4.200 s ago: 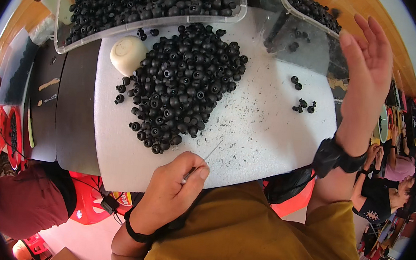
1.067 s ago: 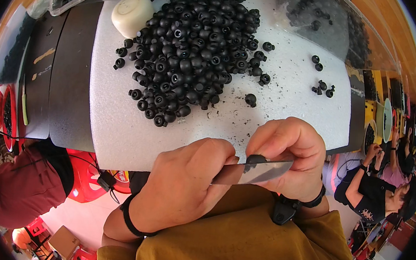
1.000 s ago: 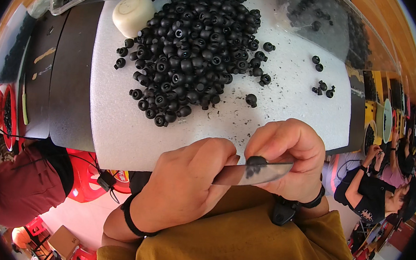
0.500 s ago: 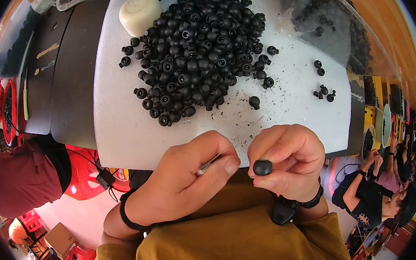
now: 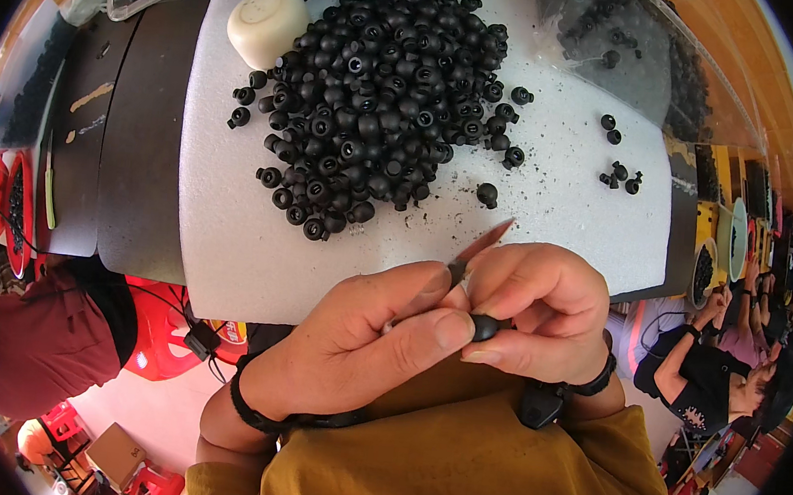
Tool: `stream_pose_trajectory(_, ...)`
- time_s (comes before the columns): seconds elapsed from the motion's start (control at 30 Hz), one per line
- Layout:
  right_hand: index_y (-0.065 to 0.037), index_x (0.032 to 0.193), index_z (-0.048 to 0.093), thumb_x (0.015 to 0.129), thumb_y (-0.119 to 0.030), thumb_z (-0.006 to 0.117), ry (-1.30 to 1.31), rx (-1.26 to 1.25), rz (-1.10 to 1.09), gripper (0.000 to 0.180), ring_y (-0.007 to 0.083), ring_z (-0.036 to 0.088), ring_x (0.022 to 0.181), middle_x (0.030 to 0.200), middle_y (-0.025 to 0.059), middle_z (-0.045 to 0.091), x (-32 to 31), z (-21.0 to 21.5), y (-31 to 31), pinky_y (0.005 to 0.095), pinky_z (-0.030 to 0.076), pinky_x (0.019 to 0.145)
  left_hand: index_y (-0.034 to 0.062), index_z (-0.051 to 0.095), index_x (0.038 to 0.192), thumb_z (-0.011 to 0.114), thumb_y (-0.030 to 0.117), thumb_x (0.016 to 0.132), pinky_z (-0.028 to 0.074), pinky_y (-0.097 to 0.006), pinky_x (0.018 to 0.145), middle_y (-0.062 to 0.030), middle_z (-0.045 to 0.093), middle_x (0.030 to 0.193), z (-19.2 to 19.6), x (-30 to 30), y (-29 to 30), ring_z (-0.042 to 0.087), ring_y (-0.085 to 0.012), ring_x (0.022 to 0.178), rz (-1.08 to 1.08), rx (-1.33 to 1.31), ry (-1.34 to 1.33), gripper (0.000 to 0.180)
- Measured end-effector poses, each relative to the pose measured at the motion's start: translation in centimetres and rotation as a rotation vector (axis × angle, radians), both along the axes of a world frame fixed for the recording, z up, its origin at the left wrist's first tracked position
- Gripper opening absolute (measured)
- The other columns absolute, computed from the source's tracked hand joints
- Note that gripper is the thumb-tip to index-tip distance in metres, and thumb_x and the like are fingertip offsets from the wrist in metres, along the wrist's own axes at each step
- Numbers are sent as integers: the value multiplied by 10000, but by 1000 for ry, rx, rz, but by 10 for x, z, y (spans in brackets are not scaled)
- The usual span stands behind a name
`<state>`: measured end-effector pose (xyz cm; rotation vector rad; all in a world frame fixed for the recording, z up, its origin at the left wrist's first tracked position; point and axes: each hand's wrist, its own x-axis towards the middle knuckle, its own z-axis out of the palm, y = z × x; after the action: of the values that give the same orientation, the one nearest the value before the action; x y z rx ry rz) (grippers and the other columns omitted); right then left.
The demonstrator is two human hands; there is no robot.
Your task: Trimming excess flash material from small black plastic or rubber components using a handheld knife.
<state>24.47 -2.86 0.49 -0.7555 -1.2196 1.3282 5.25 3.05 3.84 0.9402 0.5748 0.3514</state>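
My left hand [image 5: 375, 335] is closed around a small knife [image 5: 485, 242], whose narrow blade points up and away past the fingers; most of its handle is hidden. Pinched between the thumb and fingers of my right hand [image 5: 547, 308] is a small round black rubber part [image 5: 485, 327]. The left thumb tip presses up against this part, so the two hands meet. Just beyond lies a white foam sheet [image 5: 226, 251] bearing a large heap of similar black parts [image 5: 371, 104], many with a hollow neck. Black crumbs are scattered near the blade.
A cream-coloured cup [image 5: 267, 27] stands upside down left of the heap. Clear plastic bins [image 5: 657, 72] of black parts border the far side. A few loose parts [image 5: 620, 177] lie at the right. Other people work at the right; a green-handled tool [image 5: 50, 189] lies far left.
My left hand has moved right to meet my right hand at the black part. The knife has turned, and its blade now shows beyond the fingers.
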Motion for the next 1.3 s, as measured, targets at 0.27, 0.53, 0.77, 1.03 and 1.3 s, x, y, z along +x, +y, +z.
stream_pose_trajectory(0.27,-6,941,583,757,17,731,67,-37,-9,237,115,564,718,870,84,607,-1,-1,-1,235,441,654,-4,541,857,573,239,908,299,-204,501,7,486,704,-4,4,-3,394,-38,572,77,35,-26,250)
stream_pose_trajectory(0.53,-11,940,585,753,34,727,91,-90,-17,239,108,552,731,870,71,609,-2,1,-1,234,433,672,1,540,850,567,209,908,299,-205,496,8,485,702,-3,4,-4,396,-38,569,95,31,-28,218)
stream_pose_trajectory(0.77,-20,937,583,746,24,738,92,-92,-20,250,101,538,732,870,61,605,-2,1,-1,230,421,670,-1,537,844,566,186,910,304,-205,496,5,482,712,-4,5,-4,404,-40,574,91,27,-39,201)
stream_pose_trajectory(1.03,-30,921,577,753,6,739,33,-108,-44,236,94,515,718,864,49,593,-2,1,-1,229,406,656,12,535,841,561,143,907,315,-213,503,7,476,725,-8,4,-5,402,-45,587,116,42,-49,149)
stream_pose_trajectory(1.3,-12,948,576,752,32,730,113,-122,-83,253,101,542,765,899,61,599,-4,3,0,242,438,709,29,535,907,535,31,859,401,-249,563,-29,521,715,-7,1,-4,485,-101,623,47,503,154,48)
